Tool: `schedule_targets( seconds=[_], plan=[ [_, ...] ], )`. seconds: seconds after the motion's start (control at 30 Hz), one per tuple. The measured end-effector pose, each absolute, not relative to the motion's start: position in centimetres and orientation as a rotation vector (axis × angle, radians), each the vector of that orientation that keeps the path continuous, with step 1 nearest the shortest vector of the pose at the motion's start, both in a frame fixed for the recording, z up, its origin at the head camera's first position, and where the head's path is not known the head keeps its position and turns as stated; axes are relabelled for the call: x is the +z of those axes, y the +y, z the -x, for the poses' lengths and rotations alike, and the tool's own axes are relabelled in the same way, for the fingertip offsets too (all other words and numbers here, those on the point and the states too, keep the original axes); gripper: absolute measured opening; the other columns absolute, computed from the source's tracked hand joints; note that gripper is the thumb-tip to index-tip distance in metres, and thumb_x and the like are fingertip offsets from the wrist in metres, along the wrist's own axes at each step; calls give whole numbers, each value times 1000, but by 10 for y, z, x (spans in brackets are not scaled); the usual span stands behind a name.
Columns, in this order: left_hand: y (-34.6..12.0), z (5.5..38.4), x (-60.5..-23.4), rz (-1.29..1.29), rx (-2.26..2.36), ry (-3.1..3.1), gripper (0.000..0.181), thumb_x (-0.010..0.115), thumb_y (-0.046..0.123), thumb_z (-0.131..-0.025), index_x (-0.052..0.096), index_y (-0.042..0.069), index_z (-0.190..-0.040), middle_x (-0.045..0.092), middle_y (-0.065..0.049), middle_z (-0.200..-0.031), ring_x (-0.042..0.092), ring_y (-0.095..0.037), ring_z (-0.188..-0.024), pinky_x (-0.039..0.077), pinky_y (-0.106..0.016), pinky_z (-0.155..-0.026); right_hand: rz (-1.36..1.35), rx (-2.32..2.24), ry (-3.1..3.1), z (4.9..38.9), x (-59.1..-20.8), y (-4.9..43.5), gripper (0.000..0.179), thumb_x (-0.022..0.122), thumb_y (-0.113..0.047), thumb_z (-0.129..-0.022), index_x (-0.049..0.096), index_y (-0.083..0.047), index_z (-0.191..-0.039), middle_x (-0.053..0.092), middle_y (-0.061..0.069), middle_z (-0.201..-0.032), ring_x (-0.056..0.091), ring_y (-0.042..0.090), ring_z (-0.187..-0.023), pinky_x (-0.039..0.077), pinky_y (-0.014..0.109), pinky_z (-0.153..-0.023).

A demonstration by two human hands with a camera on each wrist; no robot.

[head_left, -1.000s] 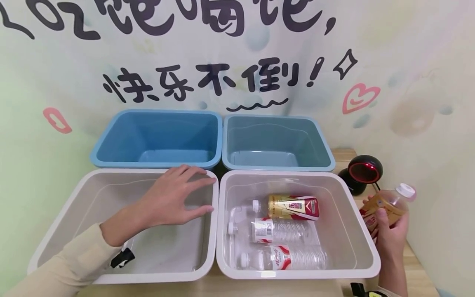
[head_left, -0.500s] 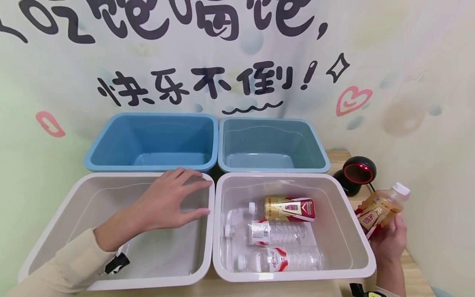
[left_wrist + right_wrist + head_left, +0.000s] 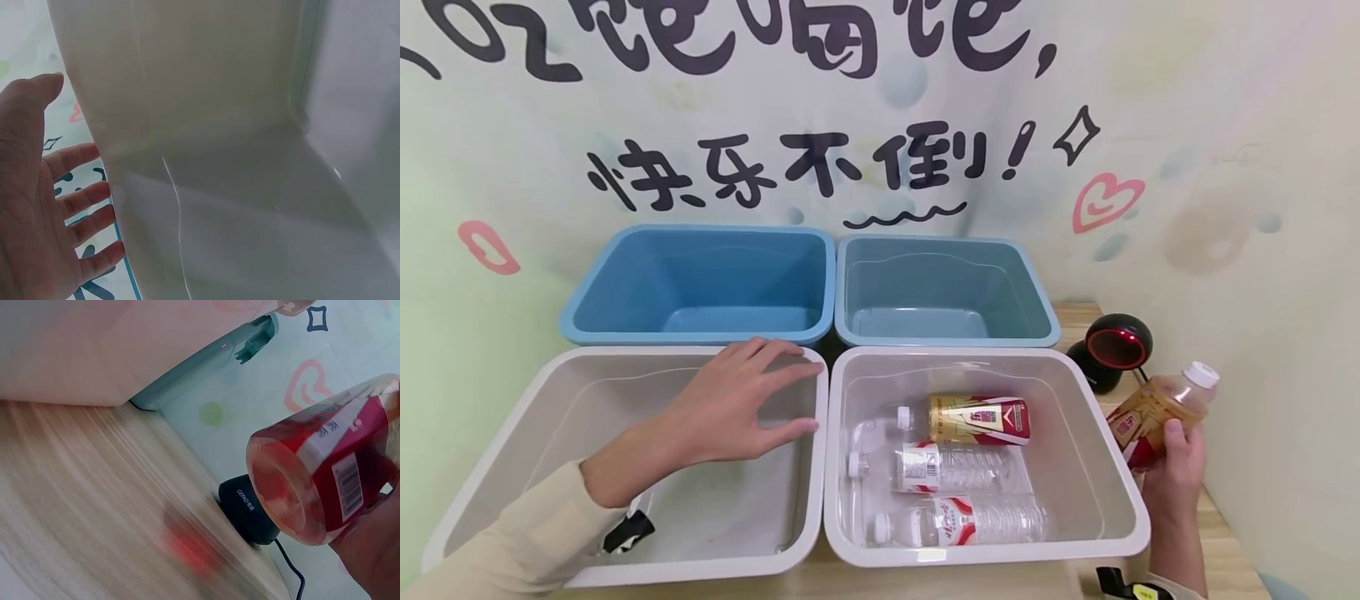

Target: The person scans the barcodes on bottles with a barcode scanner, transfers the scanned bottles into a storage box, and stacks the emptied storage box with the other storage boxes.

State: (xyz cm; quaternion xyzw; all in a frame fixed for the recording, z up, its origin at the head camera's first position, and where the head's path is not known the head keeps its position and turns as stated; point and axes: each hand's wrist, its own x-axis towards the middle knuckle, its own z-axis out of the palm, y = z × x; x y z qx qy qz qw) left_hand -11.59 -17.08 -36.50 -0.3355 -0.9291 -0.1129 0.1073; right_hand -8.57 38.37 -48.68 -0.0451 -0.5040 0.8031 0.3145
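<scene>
In the head view my right hand (image 3: 1176,475) grips a plastic drink bottle (image 3: 1150,421) with a gold and red label and a white cap. The bottle is tilted, cap up to the right, beside a black scanner (image 3: 1118,342) with a glowing red ring. The right wrist view shows the bottle's base and a barcode (image 3: 347,487) on its label. My left hand (image 3: 730,408) hangs over the left light-grey bin (image 3: 497,454), fingers spread and holding nothing. Its fingertips lie at the bin's far rim; whether they touch is unclear.
The right light-grey bin (image 3: 1000,557) contains a gold-and-red-labelled bottle (image 3: 977,419) and two clear bottles, one above the other (image 3: 955,467). Behind stand a blue bin (image 3: 700,338) and a teal bin (image 3: 947,342). The scanner's cable (image 3: 294,569) runs along the wooden table (image 3: 94,487).
The bottle has turned in my right hand, its label facing up half a second ago and my thumb now across its front. My left hand keeps its pose. The head view has shifted slightly.
</scene>
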Motion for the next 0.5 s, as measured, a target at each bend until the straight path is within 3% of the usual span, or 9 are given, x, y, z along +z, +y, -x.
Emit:
schedule_targets(
  seconds=[0.3,0.5],
  plan=[
    [-172,116,-365,986,-336,-2732,58,68,62,-94,66,31,-143,63,-1,-141,60,-27,-128,53,-54,-105,391,1989,-1480,85,-485,380,21,57,-7,-104,72,-14,-117,75,-4,-107,70,6,-97,58,12,-82],
    [-173,117,-365,986,-336,-2740,59,69,62,-93,66,31,-144,63,-1,-141,60,-26,-128,53,-54,-104,420,1946,-1501,87,-488,380,21,60,-9,-102,71,-16,-119,74,-5,-108,67,7,-99,56,11,-83]
  ],
)
